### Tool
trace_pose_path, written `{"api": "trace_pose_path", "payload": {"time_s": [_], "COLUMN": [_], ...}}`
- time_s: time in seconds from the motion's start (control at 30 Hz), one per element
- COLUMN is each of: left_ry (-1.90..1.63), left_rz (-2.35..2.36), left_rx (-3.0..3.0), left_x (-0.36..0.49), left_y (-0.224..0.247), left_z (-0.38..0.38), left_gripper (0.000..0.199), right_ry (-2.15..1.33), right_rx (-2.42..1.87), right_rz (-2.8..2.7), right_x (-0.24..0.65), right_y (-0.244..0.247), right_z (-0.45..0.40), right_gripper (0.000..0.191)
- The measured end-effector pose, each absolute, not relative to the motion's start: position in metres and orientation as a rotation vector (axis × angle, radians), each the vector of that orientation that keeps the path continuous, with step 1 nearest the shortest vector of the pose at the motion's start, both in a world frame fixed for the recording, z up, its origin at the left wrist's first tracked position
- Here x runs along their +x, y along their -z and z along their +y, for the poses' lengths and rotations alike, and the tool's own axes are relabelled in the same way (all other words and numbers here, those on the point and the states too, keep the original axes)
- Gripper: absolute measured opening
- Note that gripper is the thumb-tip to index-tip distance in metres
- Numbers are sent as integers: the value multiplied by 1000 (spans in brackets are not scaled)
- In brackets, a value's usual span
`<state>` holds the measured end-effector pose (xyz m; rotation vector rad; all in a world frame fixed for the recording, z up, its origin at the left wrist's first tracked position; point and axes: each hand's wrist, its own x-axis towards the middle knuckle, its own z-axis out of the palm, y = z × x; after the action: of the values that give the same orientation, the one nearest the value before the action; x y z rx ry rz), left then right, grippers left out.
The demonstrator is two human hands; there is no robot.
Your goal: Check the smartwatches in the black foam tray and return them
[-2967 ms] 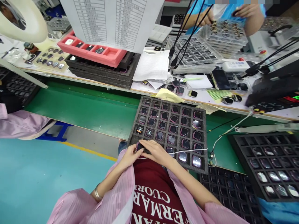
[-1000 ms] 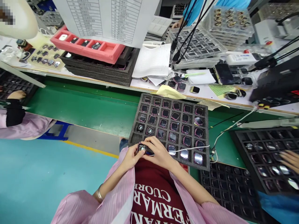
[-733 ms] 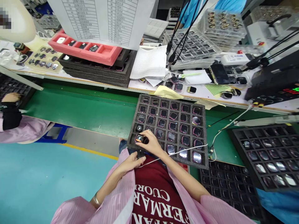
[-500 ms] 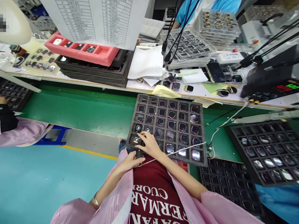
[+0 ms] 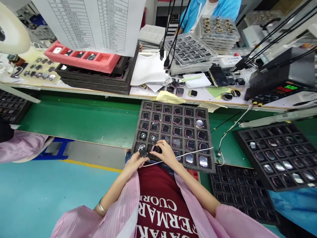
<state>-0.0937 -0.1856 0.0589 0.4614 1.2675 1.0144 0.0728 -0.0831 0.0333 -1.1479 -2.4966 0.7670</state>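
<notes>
A dark foam tray (image 5: 210, 142) with rows of square watches lies across my lap. Near its front left corner my left hand (image 5: 135, 162) pinches a small black block (image 5: 143, 152), which has a white cable (image 5: 183, 154) running near it. My right hand (image 5: 164, 153) is closed on a dark watch (image 5: 156, 150) at a front-row slot. Two watches with lit screens, one of them a lit watch (image 5: 143, 135), sit in the row behind; another lit one is partly hidden by the block.
A white bench (image 5: 135, 91) beyond holds a pink foam tray (image 5: 106, 64), papers, stacked clear trays (image 5: 190, 49) and a black power supply (image 5: 279, 76). More watch trays (image 5: 277, 155) stand right. A person in blue (image 5: 228, 10) is opposite; another's pink sleeve shows left.
My right hand has moved from the corner watch to the neighbouring slot on the right. My left hand has risen with the black block over the corner watch. The view has shifted slightly.
</notes>
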Motion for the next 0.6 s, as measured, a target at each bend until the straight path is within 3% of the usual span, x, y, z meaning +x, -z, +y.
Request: {"api": "trace_pose_path", "payload": {"time_s": [0.2,0.6], "left_ry": [-956,-995], "left_rz": [1224,1232], "left_rx": [528,571], "left_x": [-83,-73], "left_y": [-72,-87], "left_z": [-182,-183], "left_gripper": [45,47], "right_ry": [-1105,-814], "right_rx": [-801,-580], "right_rz": [-2322,-2476], "right_x": [80,79], "right_y": [-70,-79], "right_z": [-94,-110], "right_gripper": [33,44]}}
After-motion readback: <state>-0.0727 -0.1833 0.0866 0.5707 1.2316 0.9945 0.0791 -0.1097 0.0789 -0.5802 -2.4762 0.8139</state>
